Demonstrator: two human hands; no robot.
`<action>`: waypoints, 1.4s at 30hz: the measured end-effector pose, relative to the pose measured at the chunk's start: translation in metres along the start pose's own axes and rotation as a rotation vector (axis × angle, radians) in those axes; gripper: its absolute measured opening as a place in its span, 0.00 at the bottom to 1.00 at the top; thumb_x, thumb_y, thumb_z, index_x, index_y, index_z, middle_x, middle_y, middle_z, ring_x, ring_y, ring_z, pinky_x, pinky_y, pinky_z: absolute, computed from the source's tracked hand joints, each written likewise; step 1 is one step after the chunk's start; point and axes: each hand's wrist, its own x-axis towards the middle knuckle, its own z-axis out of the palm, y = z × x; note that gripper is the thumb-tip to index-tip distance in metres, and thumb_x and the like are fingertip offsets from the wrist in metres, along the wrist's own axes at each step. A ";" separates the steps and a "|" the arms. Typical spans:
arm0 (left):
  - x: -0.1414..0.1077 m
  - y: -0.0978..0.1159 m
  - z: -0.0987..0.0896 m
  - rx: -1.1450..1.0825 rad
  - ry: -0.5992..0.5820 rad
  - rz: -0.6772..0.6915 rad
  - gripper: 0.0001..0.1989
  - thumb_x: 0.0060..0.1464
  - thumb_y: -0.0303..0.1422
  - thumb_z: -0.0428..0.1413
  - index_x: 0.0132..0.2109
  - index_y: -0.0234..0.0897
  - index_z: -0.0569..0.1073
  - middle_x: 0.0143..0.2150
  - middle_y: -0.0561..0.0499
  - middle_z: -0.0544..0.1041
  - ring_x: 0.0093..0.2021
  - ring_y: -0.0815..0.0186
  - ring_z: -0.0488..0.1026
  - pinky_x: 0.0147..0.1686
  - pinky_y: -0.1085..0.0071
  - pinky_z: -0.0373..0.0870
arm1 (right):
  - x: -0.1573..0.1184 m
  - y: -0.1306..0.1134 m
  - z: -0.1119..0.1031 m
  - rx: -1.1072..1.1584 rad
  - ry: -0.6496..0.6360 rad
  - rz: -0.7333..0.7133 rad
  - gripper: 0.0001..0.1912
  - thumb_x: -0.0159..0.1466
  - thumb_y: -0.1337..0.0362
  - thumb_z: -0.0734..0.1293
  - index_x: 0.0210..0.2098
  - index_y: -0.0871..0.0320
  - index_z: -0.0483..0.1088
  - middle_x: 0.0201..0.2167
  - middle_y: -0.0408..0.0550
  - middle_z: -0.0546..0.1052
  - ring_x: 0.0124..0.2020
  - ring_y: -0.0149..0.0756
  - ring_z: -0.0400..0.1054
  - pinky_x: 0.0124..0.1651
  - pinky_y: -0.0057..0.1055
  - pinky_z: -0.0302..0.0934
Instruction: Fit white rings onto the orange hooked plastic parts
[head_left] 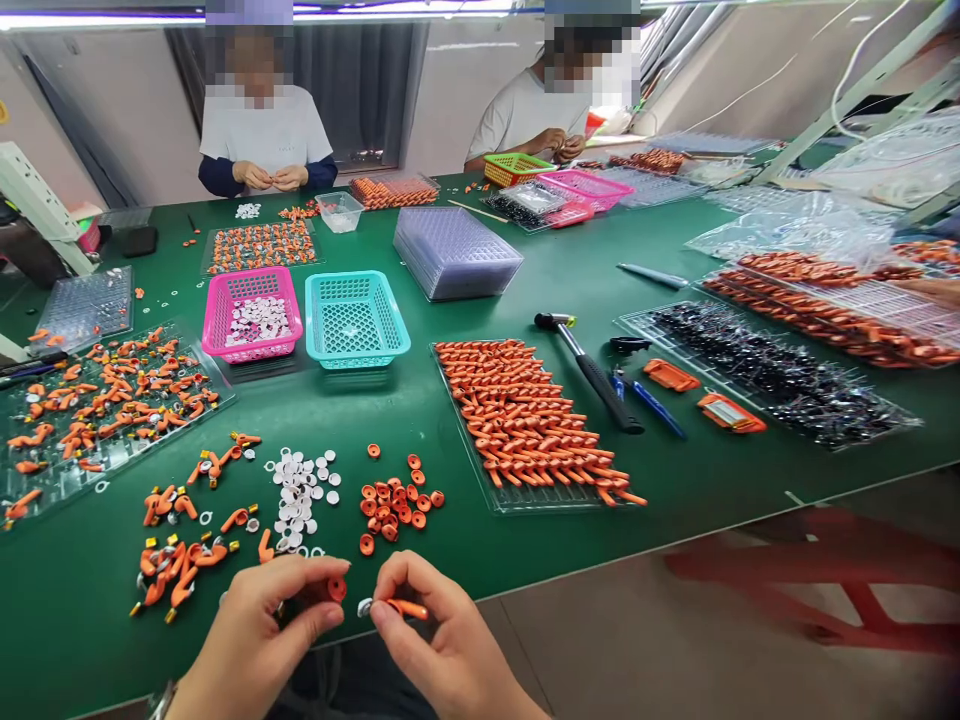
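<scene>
Close to the table's front edge, my left hand (262, 630) pinches a small round orange cap (337, 589) between thumb and fingers. Just right of it, my right hand (442, 630) grips an orange stem-shaped plastic part (409, 608), with a small silvery-white piece (365, 607) at its left end. The two held parts are apart. Beyond my hands lie a pile of loose orange caps (390, 505) and a pile of white discs (296, 495). To the left are several loose orange stem parts with metal and yellow ends (184, 570).
A tray of orange stems (525, 420) lies right of centre, beside a hammer (592, 370) and blue-handled pliers (658, 408). Pink (251, 352) and turquoise baskets (356, 358) stand further back. Black parts fill a tray (780, 370) at right. Two people work across the table.
</scene>
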 end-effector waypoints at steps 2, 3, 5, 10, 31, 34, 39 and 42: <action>-0.009 -0.002 0.002 -0.063 0.041 -0.015 0.13 0.54 0.25 0.62 0.45 0.48 0.80 0.33 0.57 0.85 0.31 0.68 0.82 0.33 0.80 0.77 | 0.001 -0.003 0.003 0.038 -0.030 0.023 0.08 0.61 0.61 0.63 0.27 0.56 0.61 0.24 0.39 0.61 0.25 0.31 0.54 0.28 0.29 0.52; -0.012 -0.002 0.003 -0.073 0.071 -0.010 0.13 0.53 0.24 0.62 0.43 0.48 0.80 0.32 0.58 0.85 0.30 0.69 0.82 0.33 0.81 0.77 | 0.002 -0.004 0.004 0.050 -0.045 0.033 0.08 0.61 0.61 0.63 0.27 0.56 0.61 0.23 0.38 0.61 0.25 0.30 0.54 0.28 0.28 0.51; -0.016 0.000 0.006 -0.072 0.127 0.017 0.13 0.51 0.22 0.63 0.40 0.47 0.80 0.31 0.59 0.84 0.29 0.70 0.81 0.32 0.82 0.76 | 0.003 -0.006 0.007 0.063 -0.069 0.047 0.08 0.61 0.61 0.64 0.27 0.56 0.61 0.23 0.38 0.60 0.24 0.30 0.53 0.27 0.28 0.51; -0.022 0.002 0.013 -0.019 0.234 0.062 0.11 0.50 0.22 0.63 0.37 0.44 0.79 0.30 0.58 0.82 0.27 0.69 0.79 0.30 0.80 0.75 | 0.003 -0.007 0.014 0.023 -0.091 0.074 0.08 0.59 0.61 0.64 0.26 0.57 0.62 0.22 0.39 0.63 0.24 0.30 0.55 0.28 0.28 0.52; -0.032 -0.005 0.026 0.077 0.329 0.117 0.07 0.56 0.25 0.59 0.37 0.43 0.74 0.30 0.56 0.79 0.28 0.67 0.77 0.30 0.75 0.73 | 0.001 -0.009 0.026 -0.349 0.025 -0.116 0.06 0.57 0.68 0.61 0.23 0.55 0.60 0.19 0.39 0.65 0.21 0.30 0.59 0.23 0.26 0.53; -0.030 -0.005 0.024 0.115 0.327 0.172 0.07 0.56 0.24 0.58 0.37 0.43 0.74 0.30 0.55 0.79 0.28 0.66 0.77 0.29 0.75 0.74 | 0.001 -0.010 0.025 -0.363 0.026 -0.141 0.06 0.57 0.69 0.61 0.24 0.55 0.61 0.19 0.39 0.66 0.20 0.30 0.60 0.23 0.26 0.53; -0.027 -0.003 0.021 0.170 0.312 0.234 0.08 0.55 0.22 0.57 0.37 0.42 0.73 0.29 0.56 0.79 0.27 0.68 0.77 0.28 0.77 0.73 | 0.002 -0.011 0.024 -0.371 0.008 -0.151 0.06 0.56 0.69 0.62 0.24 0.55 0.60 0.19 0.38 0.65 0.20 0.30 0.59 0.23 0.26 0.53; -0.029 -0.003 0.023 0.155 0.320 0.221 0.08 0.56 0.23 0.57 0.38 0.42 0.73 0.29 0.56 0.79 0.27 0.68 0.77 0.29 0.76 0.73 | 0.002 -0.011 0.023 -0.343 -0.016 -0.125 0.06 0.57 0.69 0.62 0.24 0.55 0.60 0.20 0.38 0.64 0.21 0.30 0.59 0.24 0.26 0.52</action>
